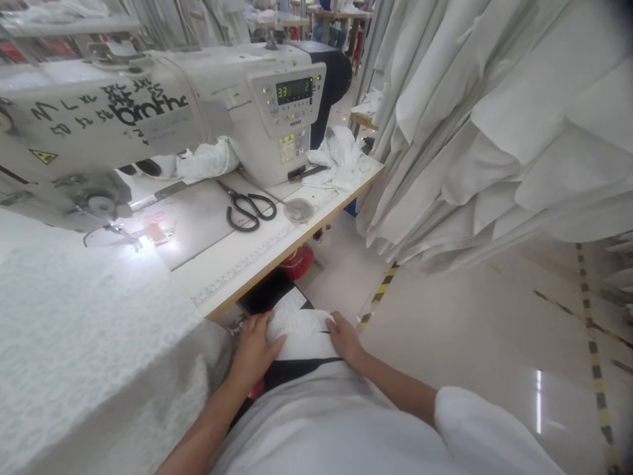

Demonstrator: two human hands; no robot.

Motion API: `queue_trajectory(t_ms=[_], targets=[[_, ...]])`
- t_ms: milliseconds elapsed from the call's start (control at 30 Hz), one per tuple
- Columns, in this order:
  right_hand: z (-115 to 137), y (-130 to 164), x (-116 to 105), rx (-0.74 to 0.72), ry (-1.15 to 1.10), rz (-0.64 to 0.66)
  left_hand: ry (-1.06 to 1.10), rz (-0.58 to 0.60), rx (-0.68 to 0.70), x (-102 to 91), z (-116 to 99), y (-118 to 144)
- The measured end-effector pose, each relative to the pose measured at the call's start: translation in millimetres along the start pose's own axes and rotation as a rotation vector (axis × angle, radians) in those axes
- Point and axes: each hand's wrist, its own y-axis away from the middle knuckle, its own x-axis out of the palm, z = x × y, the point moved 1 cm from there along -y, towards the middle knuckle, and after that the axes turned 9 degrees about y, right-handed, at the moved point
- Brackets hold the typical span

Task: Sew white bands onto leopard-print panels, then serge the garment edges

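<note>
On my lap lie small white fabric pieces, held between my two hands below the table edge. My left hand grips their left side, thumb over the top and fingers along the far edge. At the right side, my right hand pinches the edge between thumb and fingers; its fingertips are partly hidden. A large patterned white cloth covers the table to the left and hangs down beside my left forearm. Its far edge reaches the lit needle area of the sewing machine.
Black-handled scissors and a small round dish lie on the table, near a printed ruler strip. Crumpled white fabric sits at the table's right end. Many white cloth panels hang on the right above the floor.
</note>
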Motion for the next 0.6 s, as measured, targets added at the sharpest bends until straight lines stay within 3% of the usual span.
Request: queue_trajectory(t_ms=[333,600], targets=[[-5,-17,-6,-0.110,0.301,-0.073,0.031,0.144,0.130,-22.7,-2,2],[-7,-36,-14,-0.129,0.456,-0.082,0.117,0.111,0.150,-0.8,-12,21]])
